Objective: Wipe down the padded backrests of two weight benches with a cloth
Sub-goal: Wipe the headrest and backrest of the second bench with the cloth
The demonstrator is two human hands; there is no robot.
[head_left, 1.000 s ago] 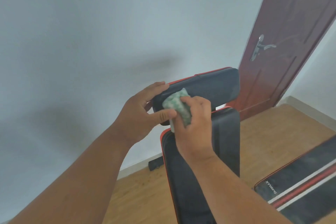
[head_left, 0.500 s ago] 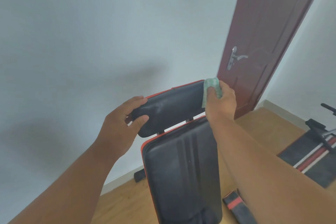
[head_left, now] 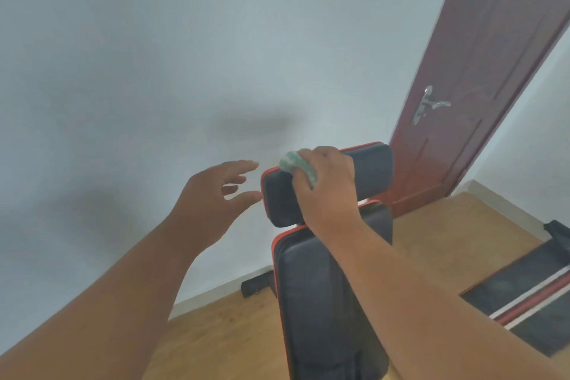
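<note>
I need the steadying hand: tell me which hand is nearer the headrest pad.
Right. The right hand presses the cloth on the headrest pad; the left hand hovers open just off its left end.

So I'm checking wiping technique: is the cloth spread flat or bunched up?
Bunched up. The green cloth shows only as a wad poking out from the right hand, whose fingers curl round it against the headrest pad.

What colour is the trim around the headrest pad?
Red trim on the black headrest pad, head view.
</note>
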